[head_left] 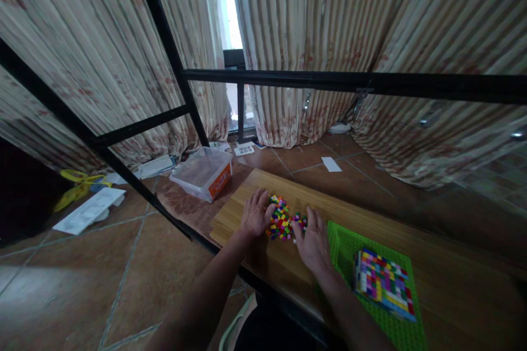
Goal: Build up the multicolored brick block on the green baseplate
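Note:
A loose pile of small coloured bricks (283, 223) lies on the wooden table (263, 178) between my two hands. My left hand (256, 215) rests at the left edge of the pile, its fingers spread and touching or close to the bricks. At the right edge is my right hand (310, 238), fingers apart, thumb toward the pile. To the right, a green baseplate (343, 252) bears a rectangular block built of many coloured bricks (382, 279). My right forearm passes in front of the baseplate's near left part.
A clear plastic bin (193, 181) with an orange label stands on the floor beyond the table's left end. Black metal bars (280, 77) cross in front of the curtains (329, 22). A white foam tray (90, 209) and a yellow bag (76, 186) lie at far left.

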`<state>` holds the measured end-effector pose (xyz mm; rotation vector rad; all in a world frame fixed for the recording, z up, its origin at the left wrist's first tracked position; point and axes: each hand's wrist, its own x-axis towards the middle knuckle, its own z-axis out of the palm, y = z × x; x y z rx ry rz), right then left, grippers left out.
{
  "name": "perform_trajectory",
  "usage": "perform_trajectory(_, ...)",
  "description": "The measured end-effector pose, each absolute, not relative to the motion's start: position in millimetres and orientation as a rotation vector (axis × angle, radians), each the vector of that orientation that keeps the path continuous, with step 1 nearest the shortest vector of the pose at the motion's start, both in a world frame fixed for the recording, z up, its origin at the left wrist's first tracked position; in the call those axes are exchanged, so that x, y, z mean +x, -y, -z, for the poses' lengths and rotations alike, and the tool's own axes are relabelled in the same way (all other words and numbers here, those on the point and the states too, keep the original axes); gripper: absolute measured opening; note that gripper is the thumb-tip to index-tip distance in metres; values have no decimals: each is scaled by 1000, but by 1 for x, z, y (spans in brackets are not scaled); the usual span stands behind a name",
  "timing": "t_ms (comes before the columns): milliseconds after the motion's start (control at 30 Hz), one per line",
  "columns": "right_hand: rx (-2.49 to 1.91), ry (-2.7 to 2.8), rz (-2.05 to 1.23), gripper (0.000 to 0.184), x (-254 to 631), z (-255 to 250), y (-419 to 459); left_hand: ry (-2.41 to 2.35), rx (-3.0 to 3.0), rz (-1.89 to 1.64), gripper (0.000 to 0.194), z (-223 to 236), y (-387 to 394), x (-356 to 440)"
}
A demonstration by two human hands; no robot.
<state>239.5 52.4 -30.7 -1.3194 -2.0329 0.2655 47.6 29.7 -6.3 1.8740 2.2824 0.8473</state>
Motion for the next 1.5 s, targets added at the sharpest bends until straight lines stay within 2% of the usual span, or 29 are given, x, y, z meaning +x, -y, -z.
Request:
perform_trajectory(200,-1321,2205,-144,66,217,32,-68,-1993,2115,-801,47,1,-52,54)
perform_trajectory(467,-1209,2326,-253,59,211,28,-72,-1847,2111,-916,45,5,-52,62)
perform_trajectory(700,-1125,2134,-492,58,223,27,-60,-1935,1961,-1011,45,2,-44,95)
perform_trajectory(867,-1119,1996,-635,51,231,19,-49,-2017,1901,-1025,43,-3,-35,116)
perform_trajectory(1100,-1142,1936,-686,51,242,9,-42,-2005,1881,-1018,39,-6,-26,132)
perform_trajectory(1233,-1140,1901,-715,50,250,5,-43,-1893,1860,-1024,44,-6,-24,129)
perform_trajectory(1400,-1217,1840,-657,52,271,-6,-33,-1759,1716,-1212,46,-6,-14,113)
perform_trajectory(1500,-1228,1819,-611,44,291,-11,-11,-1779,1627,-1289,40,-5,9,106)
